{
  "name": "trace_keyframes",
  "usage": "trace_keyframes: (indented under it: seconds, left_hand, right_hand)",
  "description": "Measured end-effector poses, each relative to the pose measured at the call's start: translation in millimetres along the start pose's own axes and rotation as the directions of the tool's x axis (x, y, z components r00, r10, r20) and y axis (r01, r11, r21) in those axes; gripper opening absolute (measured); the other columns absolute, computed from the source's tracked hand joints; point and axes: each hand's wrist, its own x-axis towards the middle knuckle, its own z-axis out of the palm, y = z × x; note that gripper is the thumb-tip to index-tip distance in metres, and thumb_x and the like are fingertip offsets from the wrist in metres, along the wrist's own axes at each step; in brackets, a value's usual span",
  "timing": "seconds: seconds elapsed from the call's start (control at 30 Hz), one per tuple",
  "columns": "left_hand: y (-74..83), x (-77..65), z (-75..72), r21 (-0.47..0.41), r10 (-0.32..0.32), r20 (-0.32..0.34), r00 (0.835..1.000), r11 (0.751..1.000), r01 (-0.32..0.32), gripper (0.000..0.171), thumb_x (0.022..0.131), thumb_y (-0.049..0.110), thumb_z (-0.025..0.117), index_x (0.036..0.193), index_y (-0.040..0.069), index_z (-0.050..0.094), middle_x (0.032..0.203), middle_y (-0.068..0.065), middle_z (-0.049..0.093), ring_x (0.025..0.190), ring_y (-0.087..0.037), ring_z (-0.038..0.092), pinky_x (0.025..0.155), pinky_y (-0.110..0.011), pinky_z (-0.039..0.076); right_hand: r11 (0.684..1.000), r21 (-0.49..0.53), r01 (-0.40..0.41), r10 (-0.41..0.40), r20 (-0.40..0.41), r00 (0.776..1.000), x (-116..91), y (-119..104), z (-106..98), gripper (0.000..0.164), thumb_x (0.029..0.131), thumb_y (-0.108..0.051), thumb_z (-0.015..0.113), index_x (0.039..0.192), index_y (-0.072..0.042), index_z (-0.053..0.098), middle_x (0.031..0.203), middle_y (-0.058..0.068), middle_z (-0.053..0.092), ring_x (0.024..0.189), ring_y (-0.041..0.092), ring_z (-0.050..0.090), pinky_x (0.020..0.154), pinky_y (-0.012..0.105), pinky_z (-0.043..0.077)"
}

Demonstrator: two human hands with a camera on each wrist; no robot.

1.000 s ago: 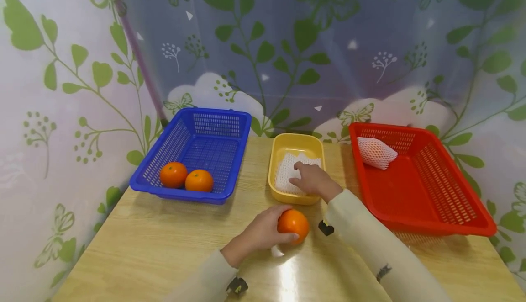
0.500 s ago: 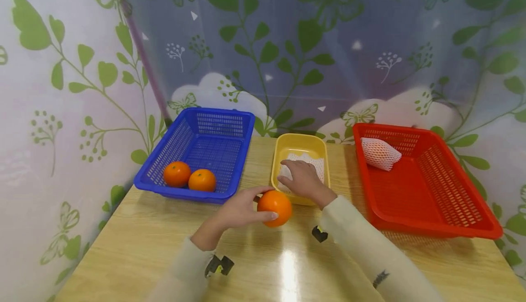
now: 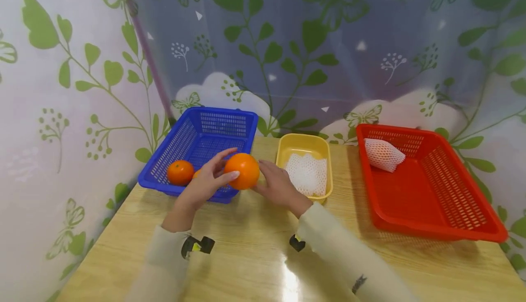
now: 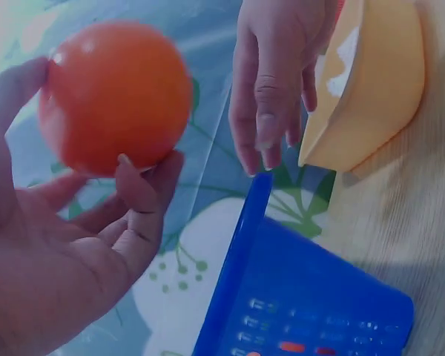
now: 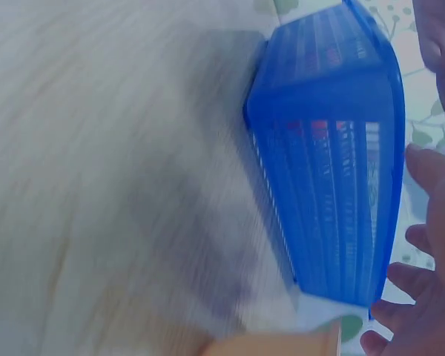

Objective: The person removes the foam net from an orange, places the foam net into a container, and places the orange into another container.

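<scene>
My left hand (image 3: 201, 185) holds an orange (image 3: 242, 171) between thumb and fingers, raised in front of the blue basket (image 3: 211, 143). In the left wrist view, the fingers of my left hand (image 4: 67, 245) cup the orange (image 4: 119, 96) from below. My right hand (image 3: 281, 185) is just right of the orange. The left wrist view shows a gap between the orange and my right hand (image 4: 278, 81), whose fingers extend with nothing in them. Inside the blue basket lies another orange (image 3: 180, 172); a second one (image 3: 196, 173) is mostly hidden behind my left hand.
White foam nets (image 3: 306, 174) lie in a small yellow container (image 3: 304, 139) at the middle back of the wooden table (image 3: 242, 265). Further right stands a red basket (image 3: 415, 192), with a net-wrapped fruit (image 3: 383, 155) in its back left corner. A patterned curtain (image 3: 287, 41) hangs behind.
My left hand has lifted the orange off the table and carried it left and away from me. My right hand has left the yellow container and moved left beside the orange.
</scene>
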Motion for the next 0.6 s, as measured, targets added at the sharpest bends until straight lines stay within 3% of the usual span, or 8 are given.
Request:
trace_keyframes:
  seconds: [0.07, 0.23, 0.47, 0.6]
  left_hand:
    - [-1.5, 0.7, -6.1, -0.063, -0.011, -0.052, 0.999, 0.998, 0.007, 0.062, 0.099, 0.029, 0.057, 0.153, 0.026, 0.027, 0.139, -0.019, 0.048, 0.109, -0.027, 0.056, 0.088, -0.035, 0.049]
    - [-7.2, 3.8, -17.4, -0.242, -0.032, -0.144, 0.989, 0.97, -0.004, 0.05, 0.103, 0.035, 0.045, 0.149, 0.026, 0.03, 0.14, -0.014, 0.044, 0.111, -0.02, 0.054, 0.091, -0.031, 0.047]
    - [-8.4, 7.2, -25.5, -0.475, -0.092, -0.24, 0.966, 0.879, -0.035, 0.03, 0.101, 0.042, 0.045, 0.129, 0.034, 0.034, 0.13, -0.003, 0.042, 0.094, -0.014, 0.056, 0.076, -0.024, 0.044]
    - [-4.4, 7.8, -32.8, -0.518, -0.131, -0.277, 0.952, 0.855, -0.033, 0.027, 0.101, 0.044, 0.044, 0.122, 0.035, 0.032, 0.128, -0.002, 0.041, 0.088, -0.013, 0.055, 0.073, -0.024, 0.042]
  right_hand:
    - [1.0, 0.023, 0.008, -0.008, 0.002, 1.0, 2, -7, 5, 0.063, 0.093, -0.045, 0.061, 0.147, -0.02, 0.041, 0.149, 0.007, 0.043, 0.14, 0.028, 0.034, 0.108, 0.059, 0.028]
    - [0.999, 0.035, -0.021, 0.019, 0.059, 0.998, 6, -20, 12, 0.069, 0.094, -0.054, 0.054, 0.151, -0.019, 0.036, 0.156, 0.008, 0.031, 0.145, 0.033, 0.023, 0.114, 0.056, 0.021]
    - [0.998, 0.016, -0.066, 0.065, 0.078, 0.995, 9, -31, 16, 0.079, 0.093, -0.062, 0.05, 0.152, -0.013, 0.032, 0.161, 0.007, 0.018, 0.148, 0.03, 0.01, 0.117, 0.052, 0.015]
    - [0.998, -0.013, -0.062, 0.063, 0.077, 0.995, 12, -37, 16, 0.083, 0.091, -0.063, 0.052, 0.151, -0.009, 0.034, 0.16, 0.006, 0.021, 0.148, 0.031, 0.013, 0.116, 0.051, 0.017]
